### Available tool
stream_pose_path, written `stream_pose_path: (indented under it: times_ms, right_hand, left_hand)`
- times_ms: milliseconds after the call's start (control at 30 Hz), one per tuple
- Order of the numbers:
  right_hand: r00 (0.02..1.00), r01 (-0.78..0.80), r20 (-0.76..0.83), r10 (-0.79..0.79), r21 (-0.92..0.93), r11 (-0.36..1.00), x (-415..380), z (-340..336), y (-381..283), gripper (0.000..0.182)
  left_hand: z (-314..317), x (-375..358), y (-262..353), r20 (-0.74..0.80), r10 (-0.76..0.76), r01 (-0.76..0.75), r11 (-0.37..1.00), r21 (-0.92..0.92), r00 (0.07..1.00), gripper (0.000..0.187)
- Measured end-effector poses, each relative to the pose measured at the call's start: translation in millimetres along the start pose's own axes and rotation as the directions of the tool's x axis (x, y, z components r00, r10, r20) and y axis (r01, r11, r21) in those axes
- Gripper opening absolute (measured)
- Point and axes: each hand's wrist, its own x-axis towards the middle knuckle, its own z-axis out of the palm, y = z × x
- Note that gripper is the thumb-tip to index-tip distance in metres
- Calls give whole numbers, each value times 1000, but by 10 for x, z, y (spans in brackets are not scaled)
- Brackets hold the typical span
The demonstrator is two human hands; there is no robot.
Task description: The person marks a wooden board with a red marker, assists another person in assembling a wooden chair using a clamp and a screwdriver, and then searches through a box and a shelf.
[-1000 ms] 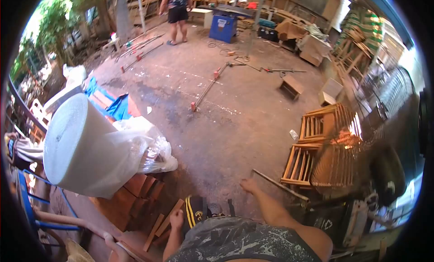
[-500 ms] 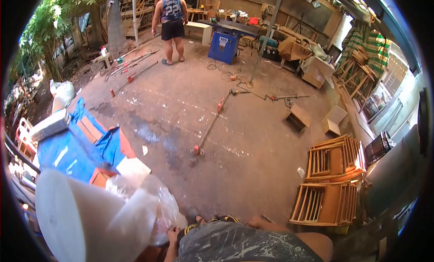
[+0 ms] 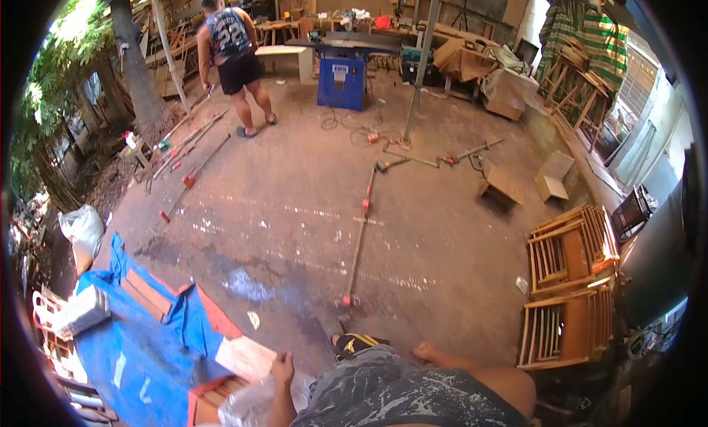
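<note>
My left hand (image 3: 282, 369) is low in the view, fingers curled in. It overlaps the corner of a pale wooden board (image 3: 245, 355), with clear plastic wrap (image 3: 258, 399) just below. What it holds, if anything, is hidden. To the right of my shorts, my right hand (image 3: 423, 352) is closed over the bare concrete, and its palm side is out of sight. The pale board lies at the edge of a blue tarp (image 3: 133, 357). One foot in a dark sandal (image 3: 333, 331) shows ahead of my shorts, close to the end of a long bar clamp (image 3: 358, 257).
Wooden slatted frames (image 3: 568, 279) are stacked at the right. More bar clamps (image 3: 193, 178) lie on the floor to the left. Two small wooden pieces (image 3: 501, 187) sit at the right. Farther off, a person (image 3: 232, 51) stands left of a blue machine (image 3: 341, 84).
My view has moved forward and shifted, and the large plastic roll has left the picture. My left hand has risen slightly. The person at the back has stepped left and nearer.
</note>
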Motion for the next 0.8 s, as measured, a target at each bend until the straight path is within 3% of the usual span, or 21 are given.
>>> stream_pose_path:
  times_ms: [67,100,133,167,200,233,300,367,400,467,500,567,633,700,800]
  right_hand:
    - [1000,-7,-1,7,-118,993,328,-46,-666,32]
    - [1000,4,2,-4,-113,994,552,-83,-1032,32]
    - [986,165,37,-161,-290,943,934,-123,-1346,36]
    - [950,308,101,-295,-455,835,1247,-136,-1611,40]
    - [955,297,172,-243,-487,822,1498,-171,-2004,36]
    - [953,291,235,-193,-519,804,1718,-225,-2509,36]
    - [857,469,61,-512,-501,727,1971,-249,-3473,34]
    - [843,512,-19,-537,-279,813,1881,-299,-4549,34]
    - [846,508,-20,-533,-277,816,2084,-258,-4884,34]
    - [689,652,-118,-715,-329,683,2518,-146,-5532,34]
    - [687,648,-136,-714,-330,686,2522,-138,-5805,34]
    - [887,441,-99,-452,-114,890,2526,60,-6470,34]
    - [914,390,-22,-404,-219,894,2757,254,-6553,39]
    - [906,396,89,-414,-521,756,2958,398,-6535,46]
    - [948,309,121,-293,-555,773,2766,496,-6966,47]
  left_hand:
    - [52,323,-289,67,-69,61,992,110,995,46]
    - [94,416,-480,-3,-20,21,993,120,1000,49]
    - [-60,534,-468,152,-196,158,960,230,969,52]
    - [-149,651,-492,132,-254,227,955,192,958,48]
    - [8,805,-976,46,-326,327,945,-22,944,45]
    - [-110,932,-938,64,-377,374,926,51,924,45]
    - [-287,1308,-762,78,-440,430,895,120,895,44]
    - [-354,1764,-677,89,-474,459,877,142,876,43]
    - [-383,2005,-643,98,-482,465,872,152,871,43]
    - [-461,2631,-594,125,-480,457,872,175,868,42]
    - [-526,3011,-543,135,-475,448,874,189,870,42]
    - [-793,3836,-472,168,-459,420,880,221,873,42]
    - [-1097,4672,-404,182,-420,373,895,244,889,41]
    - [-1402,5509,-345,190,-366,309,911,272,911,40]
    - [-1897,6913,-397,140,-226,159,912,377,964,39]
